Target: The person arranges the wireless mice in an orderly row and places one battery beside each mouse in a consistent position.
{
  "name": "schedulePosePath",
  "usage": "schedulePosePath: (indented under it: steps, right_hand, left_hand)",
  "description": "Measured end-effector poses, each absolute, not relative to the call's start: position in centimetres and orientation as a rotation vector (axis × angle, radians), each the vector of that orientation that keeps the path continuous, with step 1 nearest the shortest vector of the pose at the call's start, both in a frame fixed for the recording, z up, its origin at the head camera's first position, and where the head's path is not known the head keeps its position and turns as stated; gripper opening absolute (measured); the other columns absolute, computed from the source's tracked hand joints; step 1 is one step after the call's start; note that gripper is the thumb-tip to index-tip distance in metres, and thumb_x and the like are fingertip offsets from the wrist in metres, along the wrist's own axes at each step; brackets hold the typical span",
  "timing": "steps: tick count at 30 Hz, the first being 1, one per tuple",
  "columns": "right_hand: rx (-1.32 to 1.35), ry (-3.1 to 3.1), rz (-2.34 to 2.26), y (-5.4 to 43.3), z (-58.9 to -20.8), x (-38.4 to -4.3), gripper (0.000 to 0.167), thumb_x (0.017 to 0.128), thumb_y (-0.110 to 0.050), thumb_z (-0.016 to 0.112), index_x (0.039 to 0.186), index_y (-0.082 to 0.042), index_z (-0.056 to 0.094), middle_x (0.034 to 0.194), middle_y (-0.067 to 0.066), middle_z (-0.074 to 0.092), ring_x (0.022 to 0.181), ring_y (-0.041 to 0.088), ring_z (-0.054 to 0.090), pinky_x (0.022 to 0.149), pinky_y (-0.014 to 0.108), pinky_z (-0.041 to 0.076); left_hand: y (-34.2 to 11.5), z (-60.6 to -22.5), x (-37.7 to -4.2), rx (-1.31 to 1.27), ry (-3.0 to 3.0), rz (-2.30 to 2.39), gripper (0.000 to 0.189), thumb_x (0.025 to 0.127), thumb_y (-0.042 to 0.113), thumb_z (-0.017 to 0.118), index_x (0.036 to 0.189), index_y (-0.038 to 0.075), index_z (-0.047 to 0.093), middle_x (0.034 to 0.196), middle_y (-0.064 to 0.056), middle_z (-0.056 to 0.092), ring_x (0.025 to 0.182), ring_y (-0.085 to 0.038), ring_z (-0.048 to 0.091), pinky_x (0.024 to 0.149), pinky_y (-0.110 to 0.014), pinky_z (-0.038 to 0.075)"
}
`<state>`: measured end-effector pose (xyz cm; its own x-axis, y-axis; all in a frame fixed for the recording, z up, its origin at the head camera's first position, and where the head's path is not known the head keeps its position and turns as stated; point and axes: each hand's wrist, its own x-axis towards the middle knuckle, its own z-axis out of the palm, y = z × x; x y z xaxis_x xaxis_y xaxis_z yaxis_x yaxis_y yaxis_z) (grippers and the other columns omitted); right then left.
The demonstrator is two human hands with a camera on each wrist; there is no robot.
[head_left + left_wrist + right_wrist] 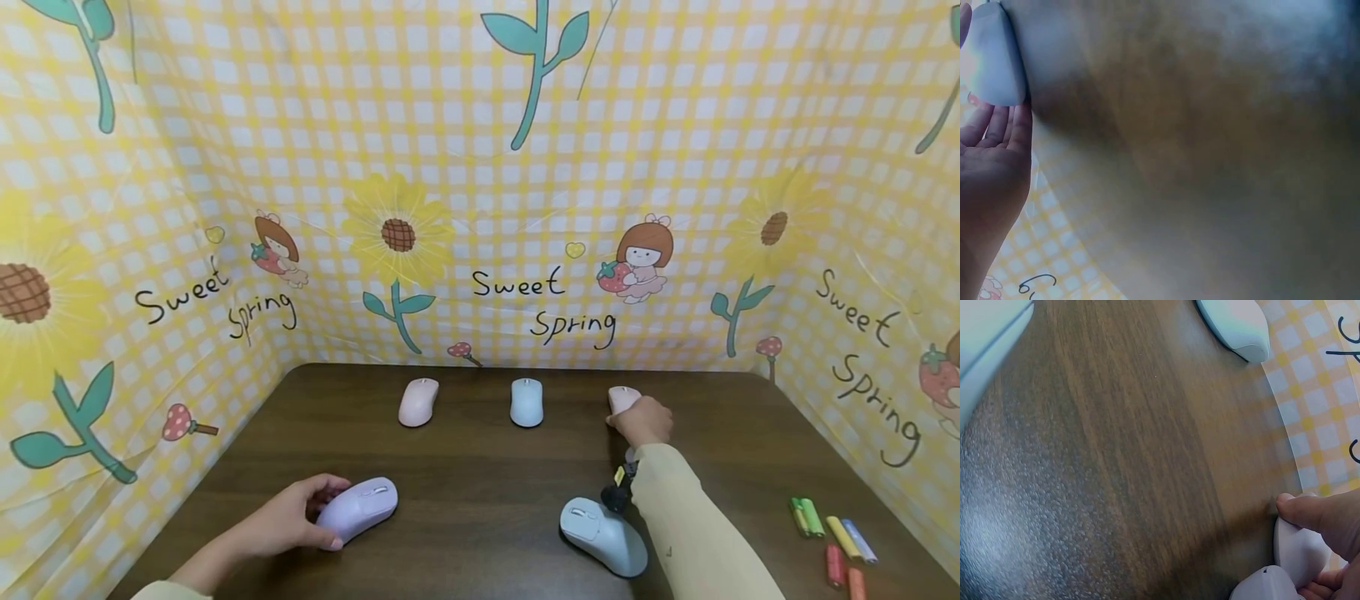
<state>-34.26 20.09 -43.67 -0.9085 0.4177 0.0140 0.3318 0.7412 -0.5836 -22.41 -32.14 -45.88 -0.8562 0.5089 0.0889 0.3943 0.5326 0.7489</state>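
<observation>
My left hand (281,517) grips a lavender computer mouse (363,510) at its rear end, thumb on the near side and fingers on the far side. In the left wrist view this mouse (994,59) shows at the upper left corner, with fingertips against its end. Farther off at the back right, my right hand (643,421) holds a pale pink mouse (622,398) and covers its rear part. The right wrist view shows the thumb along one side of that mouse (1297,547). Near the right forearm lies a grey-green mouse (606,537).
Along the back stand another pink mouse (418,402) and a light blue mouse (527,402). Several coloured batteries (843,537) lie at the right. A yellow checked cloth (480,192) walls in the brown table (465,492) on three sides.
</observation>
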Motion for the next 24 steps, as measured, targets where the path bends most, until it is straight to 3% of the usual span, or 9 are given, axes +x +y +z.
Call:
schedulePosePath:
  steps: [24]
  right_hand:
    - [-0.624,-2.79,0.911,19.89,-43.65,-34.02,0.069,0.078,-0.031,0.079,0.115,0.02,0.052,0.111,0.038,0.051,0.105,0.048,0.049,0.085,0.053,0.046]
  left_hand:
    - [-31.56,-45.77,-22.4,0.753,2.694,1.173,0.062,0.07,0.02,0.086,0.119,-0.005,0.058,0.105,-0.007,0.061,0.095,-0.014,0.056,0.08,-0.027,0.049]
